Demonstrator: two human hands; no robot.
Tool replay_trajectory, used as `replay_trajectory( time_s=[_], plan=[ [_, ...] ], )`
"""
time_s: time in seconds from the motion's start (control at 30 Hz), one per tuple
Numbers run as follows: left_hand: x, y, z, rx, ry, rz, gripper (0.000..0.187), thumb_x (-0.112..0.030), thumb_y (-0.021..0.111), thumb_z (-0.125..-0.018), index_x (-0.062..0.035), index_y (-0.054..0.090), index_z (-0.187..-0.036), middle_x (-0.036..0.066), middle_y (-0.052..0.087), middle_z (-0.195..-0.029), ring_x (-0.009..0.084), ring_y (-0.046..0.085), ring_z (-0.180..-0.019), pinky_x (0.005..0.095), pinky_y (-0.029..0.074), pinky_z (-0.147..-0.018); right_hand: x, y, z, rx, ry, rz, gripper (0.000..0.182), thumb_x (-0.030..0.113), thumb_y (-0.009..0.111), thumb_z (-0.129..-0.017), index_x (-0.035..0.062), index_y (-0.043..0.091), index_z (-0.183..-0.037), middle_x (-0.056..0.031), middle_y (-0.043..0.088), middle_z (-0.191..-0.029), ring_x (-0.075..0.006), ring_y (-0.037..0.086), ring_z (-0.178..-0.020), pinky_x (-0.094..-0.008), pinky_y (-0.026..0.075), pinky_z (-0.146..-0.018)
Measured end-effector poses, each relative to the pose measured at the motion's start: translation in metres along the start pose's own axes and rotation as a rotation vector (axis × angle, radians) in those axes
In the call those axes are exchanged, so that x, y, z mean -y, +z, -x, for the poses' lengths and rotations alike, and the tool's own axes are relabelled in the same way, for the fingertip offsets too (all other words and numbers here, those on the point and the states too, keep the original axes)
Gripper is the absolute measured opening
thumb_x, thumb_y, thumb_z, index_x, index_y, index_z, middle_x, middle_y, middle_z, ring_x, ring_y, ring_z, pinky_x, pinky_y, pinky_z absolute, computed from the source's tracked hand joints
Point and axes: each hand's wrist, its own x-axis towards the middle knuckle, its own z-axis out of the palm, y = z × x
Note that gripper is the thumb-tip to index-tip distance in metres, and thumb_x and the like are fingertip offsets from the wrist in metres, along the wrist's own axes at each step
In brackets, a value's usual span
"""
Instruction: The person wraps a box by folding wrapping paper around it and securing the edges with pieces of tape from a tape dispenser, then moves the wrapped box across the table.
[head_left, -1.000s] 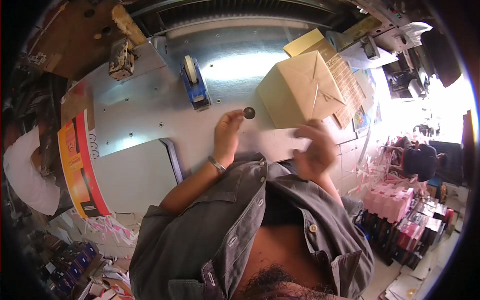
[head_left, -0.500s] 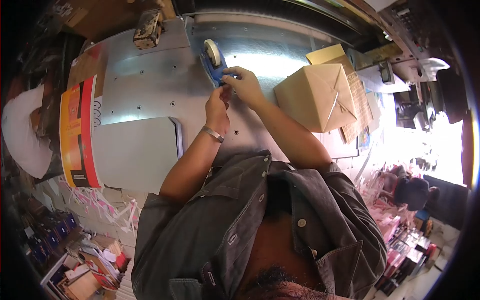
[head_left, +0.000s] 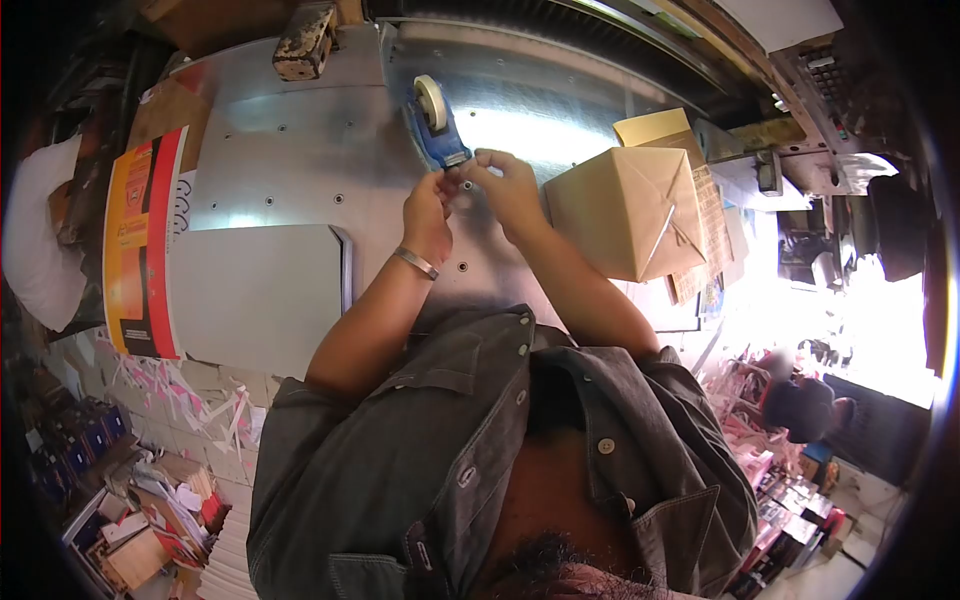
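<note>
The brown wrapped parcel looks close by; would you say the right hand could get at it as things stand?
Probably yes: the brown wrapped parcel sits just to the right of the right hand, with nothing visible between them, though that hand's fingers are at the tape dispenser.

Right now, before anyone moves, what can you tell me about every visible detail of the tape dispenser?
The tape dispenser has a blue body, perhaps plastic, with a pale roll of tape towards its far end and a metallic-looking edge at the near end. It rests on the shiny metal tabletop. Fingers of the left hand and right hand meet by the near end; exact contact is unclear.
</note>
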Motion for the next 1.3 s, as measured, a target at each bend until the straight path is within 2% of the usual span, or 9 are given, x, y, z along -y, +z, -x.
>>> replay_trajectory(
  time_s=[0.07,0.37,0.67,0.77,0.87,0.97,1.1,1.2,1.3],
  plan=[
    [-0.002,0.001,0.002,0.015,-0.002,-0.005,0.021,-0.029,0.056,-0.099,-0.0169,0.073,-0.1,-0.007,0.076,-0.101,0.003,0.062,-0.093,0.0294,0.031,-0.081,-0.004,-0.004,0.022,-0.054,0.004,-0.094,0.015,0.016,0.078,-0.085,0.0025,0.072,-0.083,-0.0046,0.072,-0.084,-0.0095,0.064,-0.073,-0.0257,0.05,-0.065],
    [-0.005,0.002,0.002,0.044,0.0,-0.039,0.017,-0.032,0.065,-0.096,-0.0172,0.073,-0.099,-0.008,0.075,-0.099,0.0019,0.061,-0.093,0.0241,0.032,-0.074,-0.043,-0.031,0.078,-0.007,0.066,0.037,0.017,0.013,0.079,-0.085,-0.0021,0.071,-0.083,-0.009,0.069,-0.109,-0.0154,0.061,-0.104,-0.0308,0.046,-0.093],
    [-0.006,0.004,0.001,-0.001,0.006,-0.091,0.015,-0.022,0.081,-0.087,-0.0101,0.077,-0.095,-0.005,0.069,-0.088,0.0024,0.055,-0.079,0.0218,0.033,-0.064,-0.045,-0.029,0.085,0.019,0.165,-0.012,0.014,0.012,0.076,-0.087,-0.0007,0.073,-0.084,0.0002,0.066,-0.086,-0.0073,0.057,-0.083,-0.0255,0.045,-0.075],
    [-0.007,0.007,0.002,-0.058,0.001,-0.092,0.017,-0.024,0.081,-0.088,-0.0099,0.077,-0.096,-0.005,0.07,-0.09,0.0029,0.055,-0.079,0.0212,0.034,-0.065,-0.052,-0.028,0.085,0.019,0.061,-0.05,0.014,0.013,0.075,-0.088,0.0003,0.073,-0.084,0.001,0.066,-0.081,-0.0075,0.057,-0.079,-0.0263,0.046,-0.074],
    [-0.006,0.007,0.003,-0.061,0.008,-0.108,0.017,-0.025,0.081,-0.089,-0.0102,0.076,-0.098,-0.006,0.068,-0.089,0.0029,0.055,-0.081,0.022,0.035,-0.067,-0.057,-0.034,0.082,0.083,0.12,-0.009,0.013,0.013,0.077,-0.088,-0.0004,0.075,-0.09,-0.0095,0.07,-0.111,-0.0135,0.062,-0.102,-0.0274,0.046,-0.092],
    [-0.009,0.013,0.006,-0.091,0.021,-0.14,0.016,-0.023,0.081,-0.089,-0.0095,0.075,-0.096,-0.006,0.066,-0.085,0.003,0.054,-0.076,0.0215,0.035,-0.065,-0.077,-0.029,0.077,-0.004,0.169,0.001,0.018,0.019,0.078,-0.086,0.0016,0.074,-0.085,-0.0005,0.067,-0.078,-0.0093,0.058,-0.073,-0.0285,0.047,-0.069],
    [-0.01,0.011,0.003,-0.093,0.019,-0.199,0.014,-0.021,0.08,-0.09,-0.0086,0.074,-0.092,-0.005,0.063,-0.079,0.0037,0.05,-0.066,0.0214,0.033,-0.059,-0.067,-0.03,0.075,-0.016,0.224,0.101,0.021,0.022,0.08,-0.084,0.0018,0.075,-0.086,-0.0015,0.068,-0.077,-0.0102,0.059,-0.073,-0.0296,0.048,-0.067],
    [-0.007,0.003,-0.007,-0.081,0.003,-0.275,0.012,-0.025,0.079,-0.092,-0.0167,0.072,-0.097,-0.008,0.068,-0.084,0.0027,0.057,-0.076,0.0216,0.036,-0.069,-0.073,-0.03,0.073,-0.007,0.214,0.157,0.021,0.023,0.08,-0.084,0.002,0.075,-0.086,-0.0025,0.069,-0.077,-0.0107,0.06,-0.072,-0.0303,0.049,-0.067],
    [-0.003,0.006,-0.008,-0.068,0.011,-0.302,0.012,-0.024,0.077,-0.093,-0.0147,0.071,-0.098,-0.007,0.068,-0.089,0.003,0.057,-0.077,0.0221,0.037,-0.068,-0.069,-0.031,0.075,-0.003,0.212,0.232,0.02,0.022,0.08,-0.084,0.0022,0.074,-0.085,-0.004,0.069,-0.078,-0.0113,0.06,-0.072,-0.031,0.049,-0.067]
  ],
)
